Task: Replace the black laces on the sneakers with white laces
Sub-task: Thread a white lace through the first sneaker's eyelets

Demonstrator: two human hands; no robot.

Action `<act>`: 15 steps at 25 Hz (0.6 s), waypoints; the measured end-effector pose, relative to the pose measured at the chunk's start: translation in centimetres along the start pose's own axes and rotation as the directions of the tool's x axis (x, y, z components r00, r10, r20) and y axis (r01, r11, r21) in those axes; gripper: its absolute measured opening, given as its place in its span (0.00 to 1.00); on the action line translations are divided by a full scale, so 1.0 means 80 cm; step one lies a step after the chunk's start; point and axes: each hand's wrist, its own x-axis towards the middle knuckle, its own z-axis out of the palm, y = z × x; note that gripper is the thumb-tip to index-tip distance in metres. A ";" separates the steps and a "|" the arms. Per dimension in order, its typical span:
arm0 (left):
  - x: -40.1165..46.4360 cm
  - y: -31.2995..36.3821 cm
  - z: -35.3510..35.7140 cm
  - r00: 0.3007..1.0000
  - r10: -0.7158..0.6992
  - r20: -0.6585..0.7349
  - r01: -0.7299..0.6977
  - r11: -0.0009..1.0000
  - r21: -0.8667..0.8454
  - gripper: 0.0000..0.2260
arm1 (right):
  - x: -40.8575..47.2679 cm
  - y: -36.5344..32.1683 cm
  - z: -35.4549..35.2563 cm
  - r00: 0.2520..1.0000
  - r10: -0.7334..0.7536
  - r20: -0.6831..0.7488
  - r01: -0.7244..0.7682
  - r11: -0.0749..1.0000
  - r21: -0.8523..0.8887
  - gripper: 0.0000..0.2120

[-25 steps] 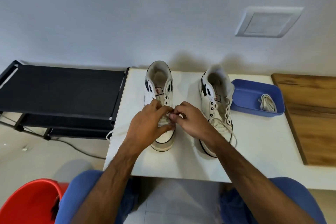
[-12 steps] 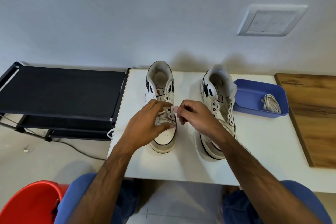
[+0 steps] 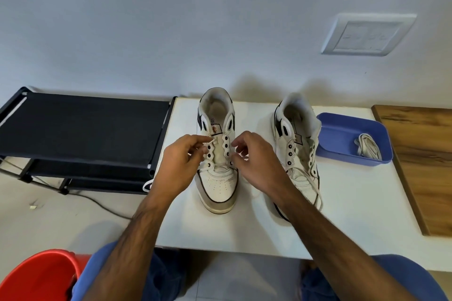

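Left hand: the left hand (image 3: 179,166) sits at centre frame, on the left side of the left sneaker, thumb and forefinger pinching the tip of a white lace (image 3: 212,140) beside the upper eyelets.
Right hand: the right hand (image 3: 256,162) is just to the right of the same shoe, fingers curled, fingertips close against the lace end at a lower right eyelet; whether they actually grip it cannot be told.
Left sneaker: the left sneaker (image 3: 219,186), white with dark trim, stands upright at centre frame on the table, toe toward the bottom of the frame; the white lace runs across its lowest eyelets, and the upper eyelets show as open dark holes.
Right sneaker: the right sneaker (image 3: 297,154) stands to the right of centre, partly behind the right wrist, with a loose white lace (image 3: 314,186) trailing over its toe.
Blue tray: a blue tray (image 3: 342,134) sits at right, just beside the right sneaker, holding a bundled white lace (image 3: 368,148).
Table: the white table (image 3: 354,203) fills the middle of the frame.
Surroundings: a black rack (image 3: 80,127) at left, a wooden board (image 3: 423,161) at the right edge, a red bucket (image 3: 36,276) at lower left, a wall switch plate (image 3: 367,34) at upper right.
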 end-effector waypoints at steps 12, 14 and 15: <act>0.000 0.001 0.022 0.983 0.148 0.111 -0.167 0.969 0.184 0.06 | -0.007 -0.004 0.016 0.991 0.136 -0.020 -0.136 0.990 -0.032 0.13; 0.000 0.005 0.021 0.982 0.127 0.138 -0.146 0.980 0.138 0.07 | -0.017 0.001 0.015 0.994 0.110 -0.011 -0.110 0.994 -0.021 0.13; 0.000 0.006 0.019 0.981 0.115 0.159 -0.133 0.985 0.106 0.07 | -0.022 0.003 0.015 0.995 0.095 -0.008 -0.095 0.995 -0.007 0.14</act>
